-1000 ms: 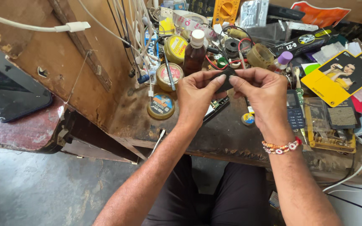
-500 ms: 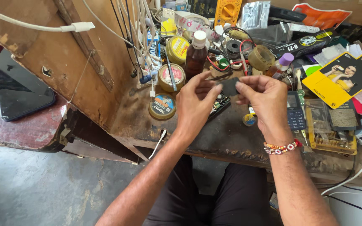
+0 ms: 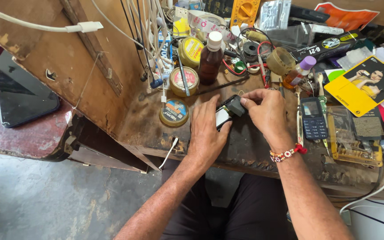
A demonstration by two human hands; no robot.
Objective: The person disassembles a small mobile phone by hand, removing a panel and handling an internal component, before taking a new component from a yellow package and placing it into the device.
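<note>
Black small phone [image 3: 227, 113] sits low over the desk [image 3: 156, 129] btw both hands, left hand [image 3: 207, 129] cupping its side, right hand [image 3: 267, 111] pinching the top end; prob light, stiff, slick, so grip edges.

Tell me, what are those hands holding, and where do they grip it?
A small black phone with a pale screen: the left hand cups its lower end, and the right hand pinches its dark upper end between the fingertips.

Yellow card package [image 3: 364, 86] far right; dark phone screen [image 3: 21, 91] left; round blue-labelled tin [image 3: 174, 112] centre.
</note>
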